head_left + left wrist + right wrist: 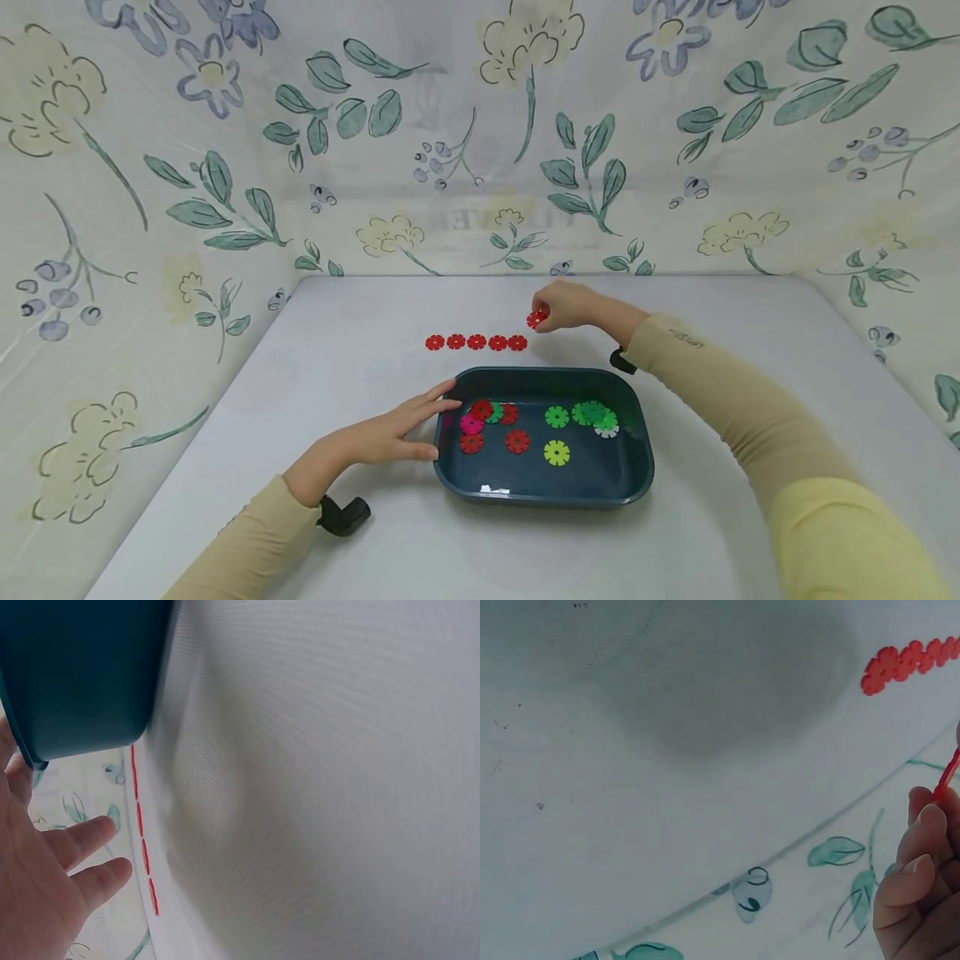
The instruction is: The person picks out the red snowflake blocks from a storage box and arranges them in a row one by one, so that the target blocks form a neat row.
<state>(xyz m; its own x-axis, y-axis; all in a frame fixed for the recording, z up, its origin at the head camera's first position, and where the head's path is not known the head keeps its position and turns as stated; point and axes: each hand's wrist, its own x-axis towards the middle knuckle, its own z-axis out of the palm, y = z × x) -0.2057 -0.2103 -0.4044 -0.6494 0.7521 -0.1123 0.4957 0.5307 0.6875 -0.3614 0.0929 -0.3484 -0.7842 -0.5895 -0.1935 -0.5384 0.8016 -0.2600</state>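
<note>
Pinched in right hand [564, 305]: red notched disc [536, 321], just off the right end of a row of red discs [477, 342] running parallel to tabletop's [360, 308] far edge. Held nearer that edge. Touching blue tray's [543, 502] left rim with left hand [390, 434], fingers extended, nothing gripped; farther from row's right end.

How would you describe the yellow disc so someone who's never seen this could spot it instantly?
On the white table, find the dark blue tray that the left hand touches. Look near the middle of its floor, just on the person's side of a green disc. The yellow disc lies there, touching no other disc, the only one of its colour.
</note>
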